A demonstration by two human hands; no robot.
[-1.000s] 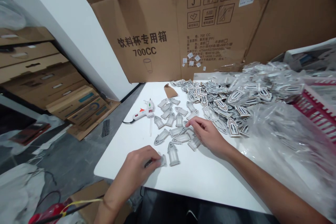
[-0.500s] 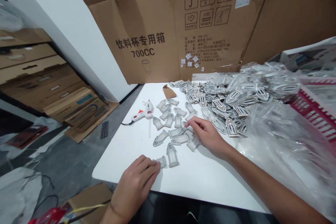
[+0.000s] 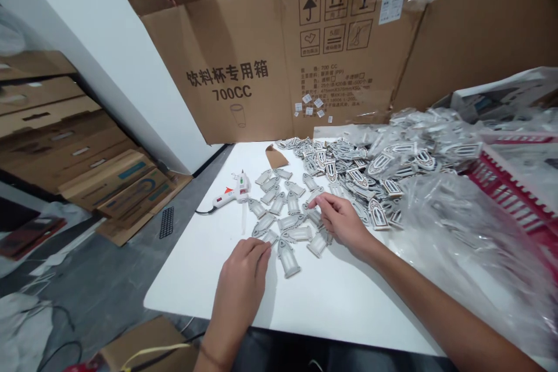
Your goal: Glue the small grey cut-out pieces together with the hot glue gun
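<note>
My left hand [image 3: 244, 276] pinches the end of a small grey arch-shaped frame [image 3: 271, 237] with a translucent middle, low over the white table. Just right of it another such frame [image 3: 288, 258] lies flat, its pointed end toward the group. Several matching frames [image 3: 293, 203] are spread between my hands and beyond. My right hand [image 3: 342, 221] rests among the right-hand ones, fingers curled and index fingertip on or just over a frame; whatever is under the fingers is hidden. Left of the group lies a white glue gun [image 3: 235, 192] with a clear glue stick [image 3: 243, 218] beside it.
A big heap of grey and brown-patterned arch pieces [image 3: 357, 171], many in plastic bags, fills the back right. Clear plastic sheeting [image 3: 453, 256] and a pink basket [image 3: 510, 183] stand right. A large cardboard box [image 3: 244, 29] walls off the back; a brown scrap [image 3: 276, 157] lies before it.
My left hand has moved forward, away from the table's front edge, carrying its frame up to the group. My right hand stays almost in place among the frames. The view has shifted slightly.
</note>
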